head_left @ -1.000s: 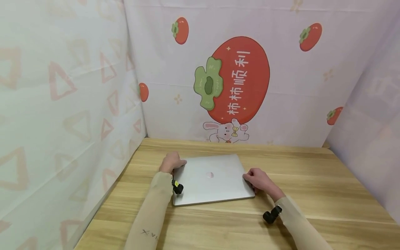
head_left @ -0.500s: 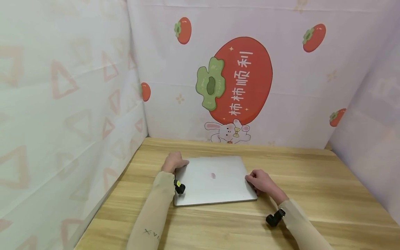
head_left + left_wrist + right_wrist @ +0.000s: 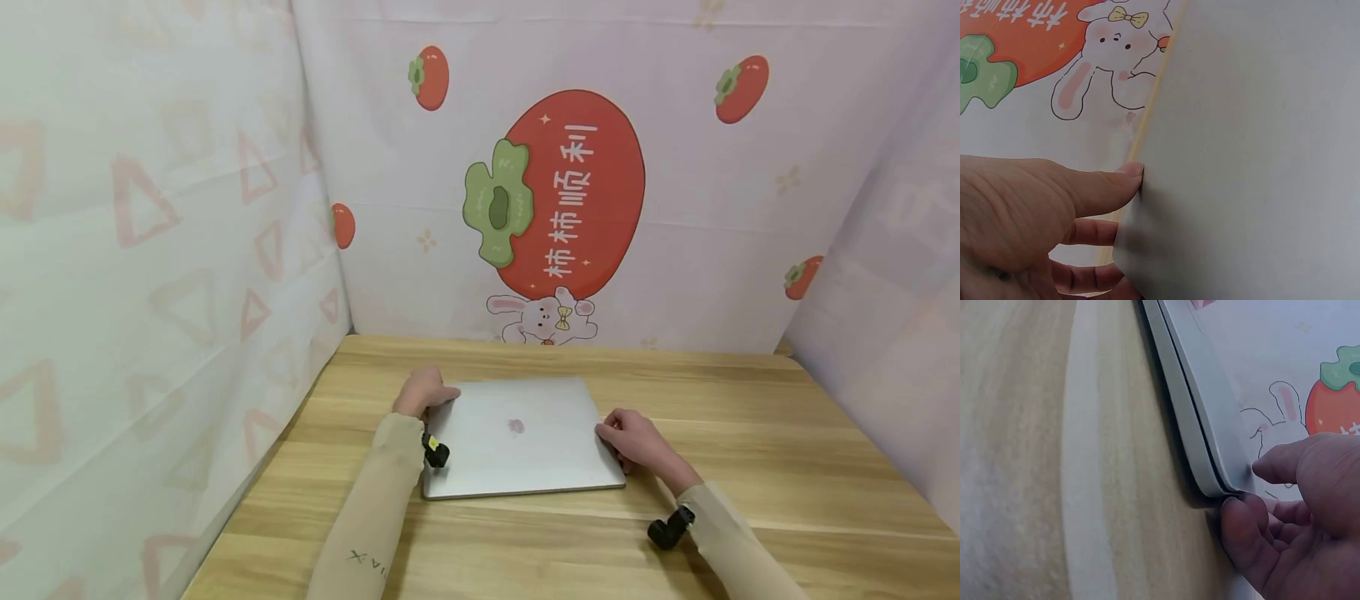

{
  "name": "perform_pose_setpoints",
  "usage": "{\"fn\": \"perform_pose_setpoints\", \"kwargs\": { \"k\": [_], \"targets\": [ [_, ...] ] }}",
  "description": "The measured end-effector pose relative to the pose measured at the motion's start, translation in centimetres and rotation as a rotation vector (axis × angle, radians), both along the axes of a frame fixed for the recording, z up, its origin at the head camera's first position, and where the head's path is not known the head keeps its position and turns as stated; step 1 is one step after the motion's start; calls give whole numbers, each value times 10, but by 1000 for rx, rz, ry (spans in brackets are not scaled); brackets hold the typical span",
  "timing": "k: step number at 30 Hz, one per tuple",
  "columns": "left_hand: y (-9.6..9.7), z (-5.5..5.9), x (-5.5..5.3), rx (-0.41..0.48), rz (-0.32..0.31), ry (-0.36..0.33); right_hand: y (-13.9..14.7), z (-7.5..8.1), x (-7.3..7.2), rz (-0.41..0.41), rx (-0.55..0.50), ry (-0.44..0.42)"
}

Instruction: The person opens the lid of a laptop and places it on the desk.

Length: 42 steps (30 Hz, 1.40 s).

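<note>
A closed silver laptop lies on the wooden table, its lid marked with a small pinkish logo. At its far left side, my left hand grips the edge, thumb on the lid and fingers over the side. The left wrist view shows that thumb against the lid's edge, with the fingers partly hidden beneath. On the right side my right hand holds the edge between thumb and curled fingers. In the right wrist view, a fingertip touches the laptop's rounded corner and the thumb is by the lid.
Bare wooden tabletop surrounds the laptop. A printed cloth with persimmons and a rabbit hangs behind the table. Cloth walls stand at the left and right. Small black cameras are strapped to both wrists.
The laptop has shifted slightly to the right and a little toward me, with both hands moving along with it. Their hold looks the same; the head view has swayed slightly.
</note>
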<state>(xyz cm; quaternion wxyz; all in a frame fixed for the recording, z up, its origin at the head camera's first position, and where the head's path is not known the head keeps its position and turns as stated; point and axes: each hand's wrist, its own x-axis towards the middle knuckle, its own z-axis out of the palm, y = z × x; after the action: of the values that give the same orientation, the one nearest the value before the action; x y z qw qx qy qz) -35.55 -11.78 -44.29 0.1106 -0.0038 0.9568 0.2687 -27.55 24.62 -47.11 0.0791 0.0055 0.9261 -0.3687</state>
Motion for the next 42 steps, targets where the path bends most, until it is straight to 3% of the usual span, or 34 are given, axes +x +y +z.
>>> {"fn": "perform_pose_setpoints", "kwargs": {
  "k": [9, 23, 34, 42],
  "targets": [
    [9, 0, -5, -17, -39, -1, 6, 1, -2, 9, -22, -28],
    [34, 5, 0, -10, -65, -5, 30, -1, -2, 14, -41, -57],
    [46, 2, -2, -31, -109, -11, 45, -2, -2, 4, -11, -59],
    [53, -1, -6, -12, -107, -38, 52, -2, -4, 11, 9, -53]
  ]
}}
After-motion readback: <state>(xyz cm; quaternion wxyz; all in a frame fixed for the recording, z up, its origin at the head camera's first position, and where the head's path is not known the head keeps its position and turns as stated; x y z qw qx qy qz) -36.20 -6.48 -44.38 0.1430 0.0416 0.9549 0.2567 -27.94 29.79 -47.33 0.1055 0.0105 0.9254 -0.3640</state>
